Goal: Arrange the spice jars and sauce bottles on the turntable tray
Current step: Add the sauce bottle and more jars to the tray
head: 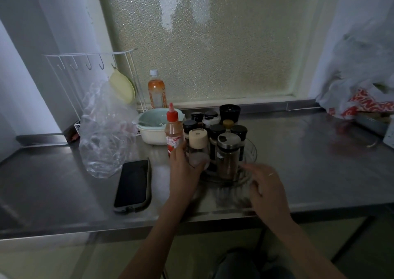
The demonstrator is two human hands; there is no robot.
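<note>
On the steel counter [298,172], the right hand [269,190] hovers loosely open and empty at the clear turntable tray's [249,177] five o'clock rim. The left hand [185,173] grips the red-capped sauce bottle [174,133] at nine o'clock, upright, nozzle up. Behind, spice jars [227,150] stand upright, clustered toward twelve o'clock.

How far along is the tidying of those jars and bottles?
Mostly done, it seems. About ten jars already stand packed on the clear tray. The left hand is at the beige-capped jar and the red sauce bottle by the tray's left edge; whether the bottle is on the tray is unclear. The right hand is open by the rim. Left: seating that bottle.
</note>
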